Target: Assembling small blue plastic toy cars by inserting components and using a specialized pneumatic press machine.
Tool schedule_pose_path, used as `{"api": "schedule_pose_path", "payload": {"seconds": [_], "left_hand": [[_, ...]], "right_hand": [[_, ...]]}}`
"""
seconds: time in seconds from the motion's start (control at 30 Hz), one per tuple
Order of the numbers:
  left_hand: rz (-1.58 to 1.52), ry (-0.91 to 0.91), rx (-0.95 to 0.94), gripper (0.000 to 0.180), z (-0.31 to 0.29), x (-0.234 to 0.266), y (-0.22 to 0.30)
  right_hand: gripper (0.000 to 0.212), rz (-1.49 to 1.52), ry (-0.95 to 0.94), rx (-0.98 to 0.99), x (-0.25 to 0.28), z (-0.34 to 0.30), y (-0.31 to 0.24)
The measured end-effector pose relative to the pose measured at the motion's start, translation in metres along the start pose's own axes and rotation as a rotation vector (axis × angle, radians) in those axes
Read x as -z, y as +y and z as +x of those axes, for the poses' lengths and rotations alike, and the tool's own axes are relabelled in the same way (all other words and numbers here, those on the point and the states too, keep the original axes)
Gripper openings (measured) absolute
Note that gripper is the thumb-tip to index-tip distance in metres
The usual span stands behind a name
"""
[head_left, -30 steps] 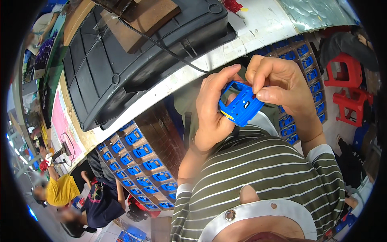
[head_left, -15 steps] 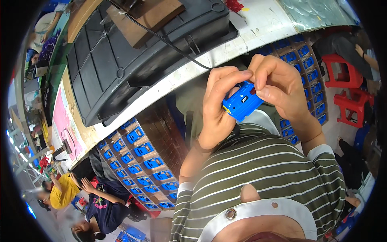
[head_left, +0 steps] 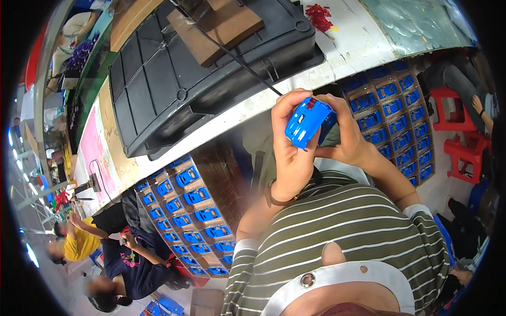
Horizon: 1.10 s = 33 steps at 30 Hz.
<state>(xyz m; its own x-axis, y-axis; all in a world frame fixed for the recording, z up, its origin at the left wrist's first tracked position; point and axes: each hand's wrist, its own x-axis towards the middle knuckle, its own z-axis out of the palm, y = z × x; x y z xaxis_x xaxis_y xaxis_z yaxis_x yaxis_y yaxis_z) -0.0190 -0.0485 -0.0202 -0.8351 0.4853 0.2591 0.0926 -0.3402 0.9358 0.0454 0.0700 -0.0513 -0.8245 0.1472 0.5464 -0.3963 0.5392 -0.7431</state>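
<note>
The left hand (head_left: 293, 164) is closed around a small, glossy blue plastic toy car body (head_left: 303, 126), its fingers curled at the far end and its palm beneath. The right hand (head_left: 350, 138) is curled beside the body's right side, fingers and thumb bent; its fingertips are partly hidden, so I cannot tell whether it grips too. A small, dark red plastic piece (head_left: 311, 104) sits at the body's far end. Beyond the grip, to the left, lies a large, ribbed black plastic tub (head_left: 158, 79) on a long white worktop (head_left: 363, 42). Brown compartmented trays of similar blue bodies stand below the grip's level, one to its left (head_left: 213, 174), another to its right (head_left: 390, 141).
</note>
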Motion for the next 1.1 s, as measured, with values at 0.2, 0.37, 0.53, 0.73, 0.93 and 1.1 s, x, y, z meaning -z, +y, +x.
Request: {"api": "schedule_pose_path", "payload": {"seconds": [0.2, 0.37, 0.53, 0.73, 0.93, 1.1], "left_hand": [[0.034, -0.215, -0.218, 0.069, -0.001, 0.006, -0.002], [0.161, -0.337, -0.56, 0.06, 0.015, 0.026, -0.001], [0.315, -0.418, -0.602, 0.039, 0.019, 0.037, 0.013], [0.274, -0.379, -0.518, 0.039, 0.012, 0.036, 0.012], [0.23, -0.374, -0.478, 0.039, 0.01, 0.037, 0.009], [0.157, -0.355, -0.419, 0.04, 0.012, 0.036, 0.01]], "right_hand": [[0.073, -0.046, 0.001, 0.214, 0.009, -0.001, 0.012], [0.068, -0.106, 0.02, 0.289, 0.016, -0.001, 0.015], [0.076, -0.122, 0.04, 0.304, 0.021, -0.003, 0.016], [0.081, -0.084, 0.031, 0.29, 0.019, -0.006, 0.018], [0.083, -0.065, 0.026, 0.275, 0.017, -0.007, 0.017], [0.081, -0.056, 0.02, 0.242, 0.017, -0.007, 0.016]]}}
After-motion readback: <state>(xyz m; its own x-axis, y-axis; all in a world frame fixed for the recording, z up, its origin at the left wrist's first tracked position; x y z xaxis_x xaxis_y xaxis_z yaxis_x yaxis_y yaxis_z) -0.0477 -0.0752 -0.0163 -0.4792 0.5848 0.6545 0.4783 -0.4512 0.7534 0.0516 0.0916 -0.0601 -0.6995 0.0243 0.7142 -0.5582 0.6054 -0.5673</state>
